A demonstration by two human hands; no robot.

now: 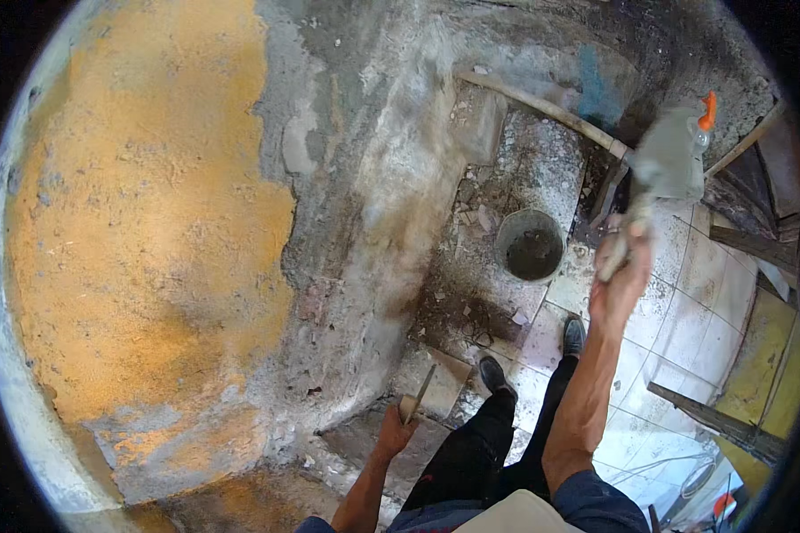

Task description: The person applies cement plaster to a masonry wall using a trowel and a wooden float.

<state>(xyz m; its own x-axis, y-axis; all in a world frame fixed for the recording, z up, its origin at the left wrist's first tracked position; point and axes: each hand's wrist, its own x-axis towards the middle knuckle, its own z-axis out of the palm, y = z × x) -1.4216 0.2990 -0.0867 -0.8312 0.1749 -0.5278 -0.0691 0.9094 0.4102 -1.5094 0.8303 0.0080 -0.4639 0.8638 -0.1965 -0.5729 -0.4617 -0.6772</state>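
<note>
My right hand (pixel 624 275) is raised over the tiled floor, wrapped round the pale handle of a trowel. The trowel's broad grey blade (pixel 671 151) points away from me and is smeared by motion. Low beside the wall's foot, my left hand (pixel 396 432) grips a flat tool (pixel 424 386) with a wooden handle; it is seen edge-on, so its exact kind is unclear. Between the hands and farther off stands a round bucket (pixel 505 250) with dark grey, mortar-like stuff inside. Neither hand touches it.
On my left rises a wall with yellow paint (pixel 151 204) and rough grey patches. A long-handled digging tool (pixel 551 108) lies beyond the bucket. An orange-topped spray bottle (pixel 707 115) stands far right. Rubble (pixel 480 218) and boards (pixel 720 422) lie about on the tiles (pixel 676 329).
</note>
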